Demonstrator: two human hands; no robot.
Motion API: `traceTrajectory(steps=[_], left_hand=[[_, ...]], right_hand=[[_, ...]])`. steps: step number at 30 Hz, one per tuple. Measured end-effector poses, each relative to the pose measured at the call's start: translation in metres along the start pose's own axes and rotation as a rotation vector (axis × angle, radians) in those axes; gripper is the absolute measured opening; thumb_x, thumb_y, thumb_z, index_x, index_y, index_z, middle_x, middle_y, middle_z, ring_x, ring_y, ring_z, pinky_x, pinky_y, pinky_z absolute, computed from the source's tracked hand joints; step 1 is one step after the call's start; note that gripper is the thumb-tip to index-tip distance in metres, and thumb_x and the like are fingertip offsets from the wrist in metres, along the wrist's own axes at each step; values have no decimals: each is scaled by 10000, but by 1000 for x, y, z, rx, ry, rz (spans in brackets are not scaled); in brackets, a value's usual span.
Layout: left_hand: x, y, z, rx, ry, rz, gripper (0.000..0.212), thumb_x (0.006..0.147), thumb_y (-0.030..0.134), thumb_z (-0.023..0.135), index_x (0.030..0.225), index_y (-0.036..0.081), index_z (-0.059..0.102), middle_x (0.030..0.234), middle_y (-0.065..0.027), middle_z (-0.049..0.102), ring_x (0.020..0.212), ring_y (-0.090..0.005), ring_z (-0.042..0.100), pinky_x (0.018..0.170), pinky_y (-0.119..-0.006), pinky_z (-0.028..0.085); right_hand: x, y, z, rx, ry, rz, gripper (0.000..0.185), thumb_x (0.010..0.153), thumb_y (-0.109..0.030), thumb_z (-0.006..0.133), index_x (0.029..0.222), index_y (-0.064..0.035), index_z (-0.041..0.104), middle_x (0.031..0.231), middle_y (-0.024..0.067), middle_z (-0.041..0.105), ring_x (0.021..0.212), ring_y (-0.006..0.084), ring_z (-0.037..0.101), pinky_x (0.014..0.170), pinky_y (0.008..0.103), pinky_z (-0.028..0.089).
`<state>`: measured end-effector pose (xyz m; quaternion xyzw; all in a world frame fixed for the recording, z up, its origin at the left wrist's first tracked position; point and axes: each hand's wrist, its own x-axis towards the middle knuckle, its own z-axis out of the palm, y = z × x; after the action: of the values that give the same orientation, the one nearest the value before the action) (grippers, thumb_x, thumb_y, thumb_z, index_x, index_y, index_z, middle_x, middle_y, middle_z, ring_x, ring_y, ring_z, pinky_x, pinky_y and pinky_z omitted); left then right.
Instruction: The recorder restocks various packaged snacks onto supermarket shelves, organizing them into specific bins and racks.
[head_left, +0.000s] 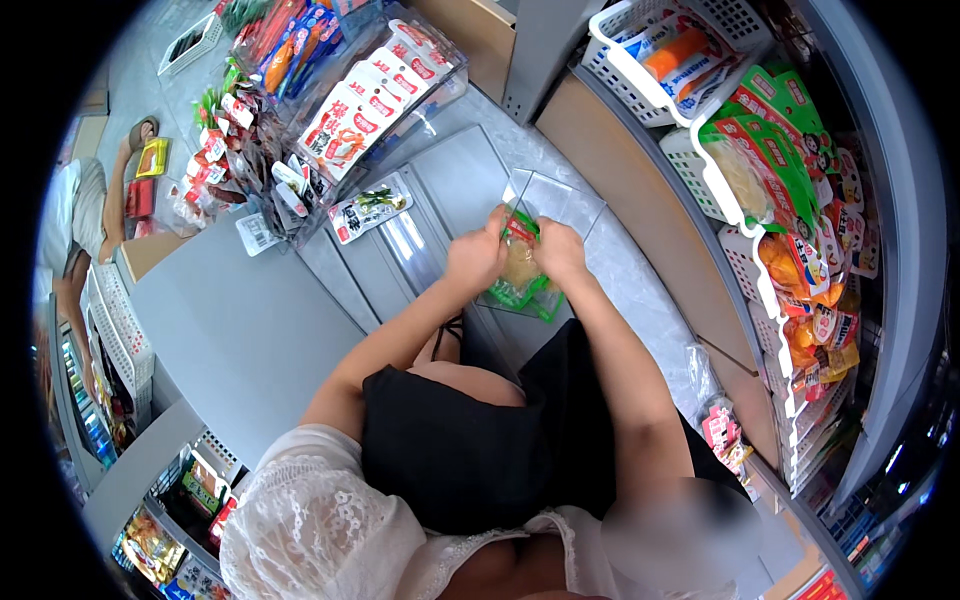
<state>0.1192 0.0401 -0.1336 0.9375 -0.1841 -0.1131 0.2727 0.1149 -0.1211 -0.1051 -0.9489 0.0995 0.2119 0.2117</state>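
My left hand (477, 259) is closed on the left side of a green-edged snack packet (519, 264), with the thumb at its upper edge. On the opposite side my right hand (561, 251) grips the same packet, its fingers curled and partly hidden. A clear window in the packet shows pale food. More green plastic shows below it, perhaps a second packet. Around and beneath the packets is a clear plastic box (559, 196), resting near my knees. Whether my fingers also touch its wall I cannot tell. Left of it lies a small white snack packet (371, 208) on a grey panel.
A clear bin of white snack packets (360, 120) stands ahead, beside heaped packets (225, 150). White plastic baskets (634, 71) of bagged snacks line the right shelf. A grey board (232, 315) lies left. Another person's leg (116, 195) shows at far left.
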Motion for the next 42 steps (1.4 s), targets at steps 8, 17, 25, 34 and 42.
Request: traceTrajectory(steps=[8,17,25,34,42], left_hand=[[0,-80,-38,-134,-95,-295,275,870,309,555,934,62,658,919,-206,667,890,-368,648,772,-469,517],[-33,1,-85,-1283,-551,52,635,716,264,848,1226,17,561,1130,-90,662,1023,-190,615,896,-344,484],[-30,-7,-57,-1520,-439,-148,589,703,270,860,1172,19,609,1149,-109,651,1041,-184,608,935,-357,473],[-19,27,-63,-1147,9,-170,784,811,469,722,1346,20,366,1241,-216,521,1175,-330,521,982,-355,413],[-12,58,-96,-717,94,-375,534,944,479,523,1167,-3,466,1060,-238,603,975,-378,606,809,-435,460]], right_hand=[[-52,-27,-66,250,335,-275,247,853,-129,645,1094,-101,693,882,168,697,794,282,690,719,361,528],[-77,-65,-122,459,158,-365,301,825,-208,751,1026,8,691,827,169,689,702,254,646,672,348,514],[-55,-38,-102,1326,-152,-201,587,926,-232,645,1402,-6,387,1340,170,502,1187,271,509,994,418,424],[-50,-28,-50,1104,124,-315,574,880,-225,719,1306,50,449,1216,191,577,1050,249,595,919,367,485],[-96,-77,-57,1335,163,53,567,907,-203,687,1353,23,420,1296,172,544,1114,236,564,981,348,441]])
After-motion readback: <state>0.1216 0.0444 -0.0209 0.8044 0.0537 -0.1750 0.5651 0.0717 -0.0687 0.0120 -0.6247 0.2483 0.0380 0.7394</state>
